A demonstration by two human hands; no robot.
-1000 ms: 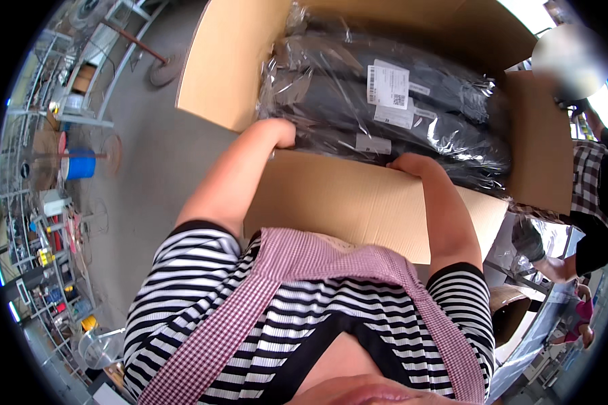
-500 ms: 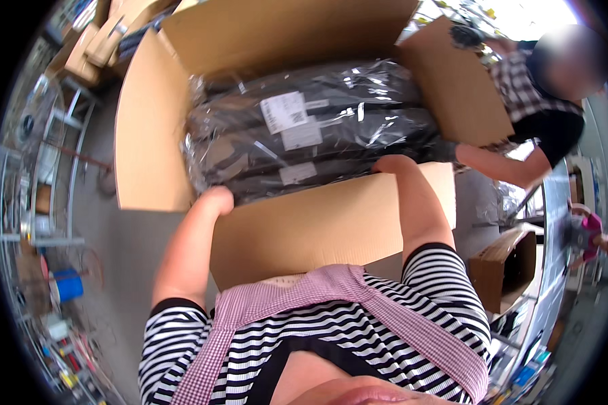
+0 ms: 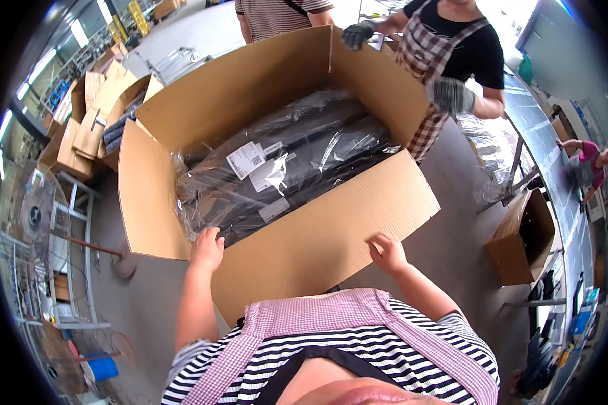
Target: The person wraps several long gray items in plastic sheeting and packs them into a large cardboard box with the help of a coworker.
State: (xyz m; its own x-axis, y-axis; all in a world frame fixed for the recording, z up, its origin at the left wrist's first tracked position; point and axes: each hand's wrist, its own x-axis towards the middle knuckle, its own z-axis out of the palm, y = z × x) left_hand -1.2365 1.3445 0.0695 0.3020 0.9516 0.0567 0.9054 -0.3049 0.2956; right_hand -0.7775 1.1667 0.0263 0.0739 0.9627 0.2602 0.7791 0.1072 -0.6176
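Note:
A large open cardboard box (image 3: pixel 324 229) stands in front of me with its flaps spread. Inside lie dark, long bundles wrapped in clear plastic (image 3: pixel 311 145), with white labels (image 3: pixel 246 160) on top. My left hand (image 3: pixel 207 251) is at the near left corner of the box, its fingers extended beside the inner end of the near flap; whether they touch it is hard to tell. Over the near flap's right part, my right hand (image 3: pixel 387 253) is open with loosely bent fingers and holds nothing.
Across the box, a gloved co-worker (image 3: pixel 431 50) has one gloved hand (image 3: pixel 359 34) by the right flap; another person (image 3: pixel 284 17) stands behind. Cartons (image 3: pixel 91 131) and a stand fan (image 3: pixel 37 212) are to the left. A carton (image 3: pixel 520 236) sits beside a long table (image 3: pixel 564 196) on the right.
Both my hands have drawn back from the bundles toward me, the right one out over the near flap. The co-worker's lower hand has left the box. My view has shifted and turned.

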